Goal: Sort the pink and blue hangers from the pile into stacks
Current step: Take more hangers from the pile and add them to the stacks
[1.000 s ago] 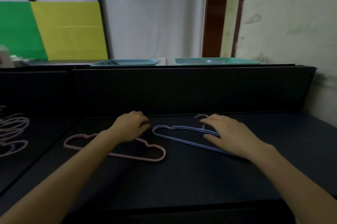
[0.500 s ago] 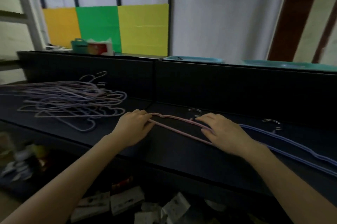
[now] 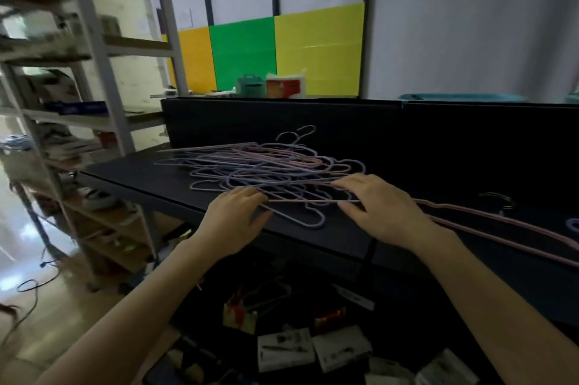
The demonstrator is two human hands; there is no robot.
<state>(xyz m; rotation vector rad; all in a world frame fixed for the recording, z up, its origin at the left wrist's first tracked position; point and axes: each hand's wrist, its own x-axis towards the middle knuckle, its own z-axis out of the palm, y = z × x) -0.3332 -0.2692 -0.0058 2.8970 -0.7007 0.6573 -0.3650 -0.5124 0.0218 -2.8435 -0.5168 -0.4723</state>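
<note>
Tangled pile of thin pink and blue wire hangers (image 3: 266, 171) mid-frame on black counter (image 3: 134, 176). Left hand (image 3: 238, 218), right hand (image 3: 385, 209) laid loosely on near edge, nothing gripped. Judged light, stiff, snag-prone; best lifted by bottom bar.

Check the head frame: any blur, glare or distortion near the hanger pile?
Head view: shelving unit smeared and bowed by the wide lens; glare on the floor lower left; hanger pile, left hand and right hand fairly sharp; black table underexposed.

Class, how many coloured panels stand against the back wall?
3: the orange panel on the left, the green panel in the middle, the yellow panel on the right. The shelf upright may hide another further left.
</note>
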